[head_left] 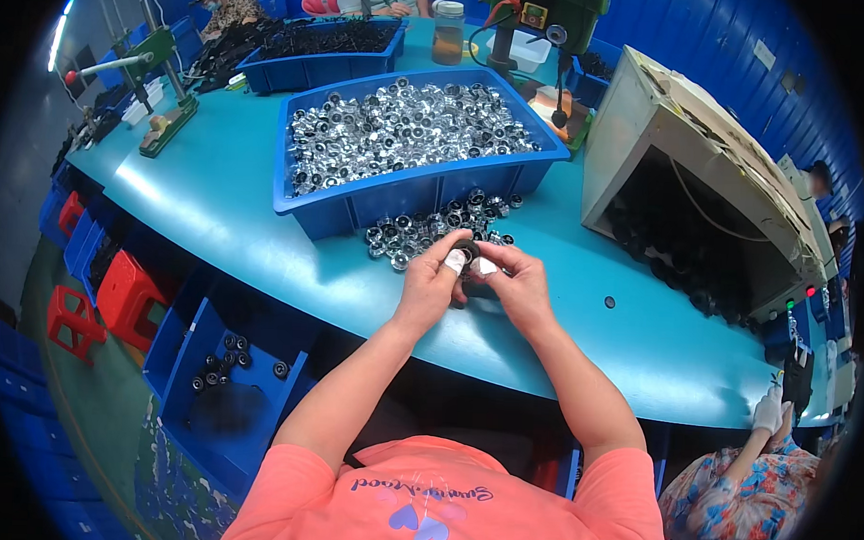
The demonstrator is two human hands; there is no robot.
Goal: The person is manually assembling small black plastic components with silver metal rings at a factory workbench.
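Observation:
Above the near part of the table, my left hand (429,287) and my right hand (525,287) meet with fingers closed around a small black ring (466,245). White wrapping covers both thumbs, which press at the ring from the near side. My fingers hide much of it, and I cannot tell whether a silver piece sits inside. Just beyond my hands lies a loose pile of small shiny silver hubs (402,233) with dark centres. Behind the pile, a big blue bin (421,181) is heaped with the same kind of hub.
A pale box (603,147) open toward me holds black rings (666,245) at right; some spill out. One small black piece (610,302) lies nearby. A green hand press (166,127) stands far left. Below left, a blue drawer (186,357) holds black wheels. Other people sit around the table.

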